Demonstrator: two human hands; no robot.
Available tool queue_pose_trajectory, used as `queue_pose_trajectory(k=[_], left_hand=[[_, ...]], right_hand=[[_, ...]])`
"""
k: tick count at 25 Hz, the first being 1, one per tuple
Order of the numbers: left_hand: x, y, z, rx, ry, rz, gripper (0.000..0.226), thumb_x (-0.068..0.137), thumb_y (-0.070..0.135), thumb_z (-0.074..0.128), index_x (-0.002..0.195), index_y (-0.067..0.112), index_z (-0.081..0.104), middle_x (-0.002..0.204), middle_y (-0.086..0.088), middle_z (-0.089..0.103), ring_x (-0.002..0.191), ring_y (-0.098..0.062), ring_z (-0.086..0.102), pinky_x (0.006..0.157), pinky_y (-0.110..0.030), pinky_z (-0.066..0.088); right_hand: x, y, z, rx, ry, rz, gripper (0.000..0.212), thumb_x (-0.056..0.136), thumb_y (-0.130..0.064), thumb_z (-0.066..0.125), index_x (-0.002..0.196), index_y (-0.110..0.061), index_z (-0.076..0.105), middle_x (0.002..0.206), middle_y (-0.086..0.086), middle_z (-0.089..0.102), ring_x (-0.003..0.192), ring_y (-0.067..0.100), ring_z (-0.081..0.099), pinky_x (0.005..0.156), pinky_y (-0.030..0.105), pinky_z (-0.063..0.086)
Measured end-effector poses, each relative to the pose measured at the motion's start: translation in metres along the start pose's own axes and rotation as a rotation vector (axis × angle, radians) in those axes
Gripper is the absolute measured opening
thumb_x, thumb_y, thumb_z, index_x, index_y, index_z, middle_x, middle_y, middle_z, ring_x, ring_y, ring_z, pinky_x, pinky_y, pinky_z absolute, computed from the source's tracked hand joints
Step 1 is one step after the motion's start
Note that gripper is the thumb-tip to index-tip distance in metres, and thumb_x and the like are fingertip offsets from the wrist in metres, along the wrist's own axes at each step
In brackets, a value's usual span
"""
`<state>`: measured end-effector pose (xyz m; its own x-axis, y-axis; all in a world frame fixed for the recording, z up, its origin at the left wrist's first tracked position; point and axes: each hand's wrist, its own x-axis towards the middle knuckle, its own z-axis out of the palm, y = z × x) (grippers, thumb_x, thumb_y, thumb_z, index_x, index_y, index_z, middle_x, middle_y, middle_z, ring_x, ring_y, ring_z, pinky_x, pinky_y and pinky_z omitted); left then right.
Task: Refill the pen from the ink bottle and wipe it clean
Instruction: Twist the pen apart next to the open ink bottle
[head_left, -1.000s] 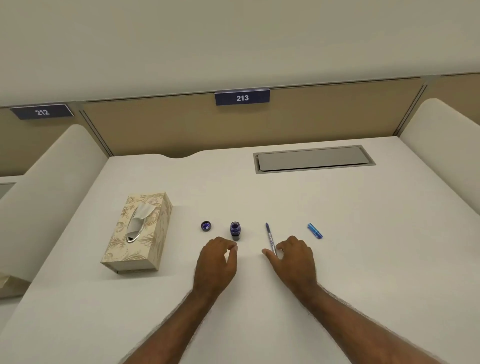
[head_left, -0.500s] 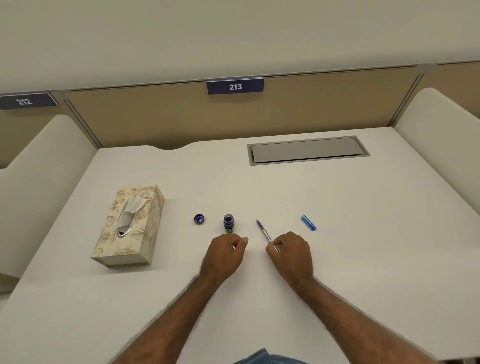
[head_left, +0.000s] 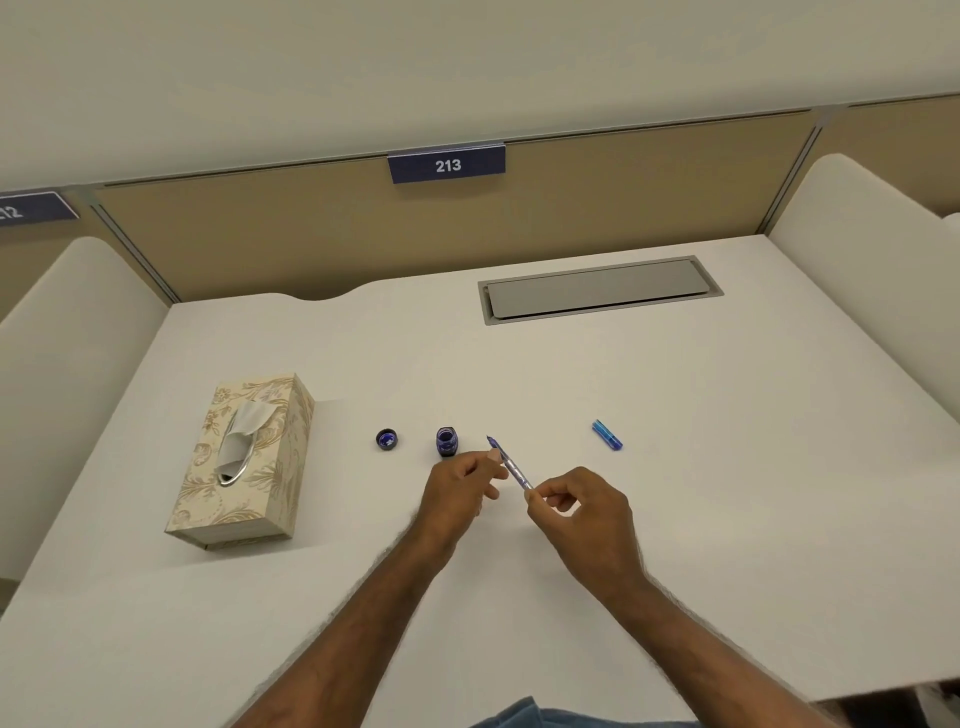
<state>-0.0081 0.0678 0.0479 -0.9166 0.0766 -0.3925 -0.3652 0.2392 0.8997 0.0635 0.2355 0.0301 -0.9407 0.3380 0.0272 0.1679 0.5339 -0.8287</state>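
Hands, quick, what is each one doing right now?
Left hand: fingertips pinching the pen near its front end.
Right hand: closed on the pen's rear end.

pen (head_left: 510, 466): its rear end was hidden inside the fingers of the right hand (head_left: 582, 512); the nib was too small to tell its state.
left hand (head_left: 457, 493): whether its fingertips touched the pen could not be told.
ink bottle (head_left: 447, 441): the ink level was too small to read.
cap (head_left: 387, 439): its inside was only a blue blur.
sign 212 (head_left: 23, 208): cut off by the left edge.
bench (head_left: 675, 415): the near edge and the right corner were cut off.
blue cloth (head_left: 524, 716): cut off by the bottom edge.
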Motion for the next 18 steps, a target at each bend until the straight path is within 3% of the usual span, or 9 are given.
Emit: queue_pose_trajectory(k=[3,10,18], left_hand=[[-0.004,0.0,-0.004,-0.116,-0.028,-0.007,0.023,0.105,0.029,0.061,0.106,0.021,0.082,0.101,0.001,0.081,0.08,-0.013,0.065,0.065,-0.027,0.047],[-0.005,0.002,-0.013,-0.212,-0.037,-0.006,0.019,0.1,0.032,0.07,0.104,0.021,0.085,0.093,0.005,0.079,0.083,-0.014,0.065,0.069,-0.031,0.047],[-0.005,-0.001,-0.019,-0.257,-0.051,-0.005,0.023,0.102,0.036,0.067,0.111,0.022,0.082,0.101,0.006,0.08,0.092,-0.014,0.07,0.075,-0.032,0.052]], right_hand=[[-0.002,-0.004,-0.002,0.006,-0.008,-0.019,0.008,0.085,-0.033,0.083,0.081,-0.032,0.076,0.082,-0.016,0.072,0.082,0.006,0.066,0.071,0.017,0.049],[0.0,-0.01,-0.003,0.076,-0.065,0.0,0.009,0.088,-0.036,0.083,0.084,-0.031,0.077,0.085,-0.014,0.075,0.084,0.008,0.068,0.072,0.018,0.051],[-0.002,-0.002,-0.002,0.054,-0.22,0.045,0.02,0.104,-0.041,0.065,0.094,-0.028,0.077,0.092,-0.011,0.073,0.09,0.008,0.066,0.075,0.023,0.048]])
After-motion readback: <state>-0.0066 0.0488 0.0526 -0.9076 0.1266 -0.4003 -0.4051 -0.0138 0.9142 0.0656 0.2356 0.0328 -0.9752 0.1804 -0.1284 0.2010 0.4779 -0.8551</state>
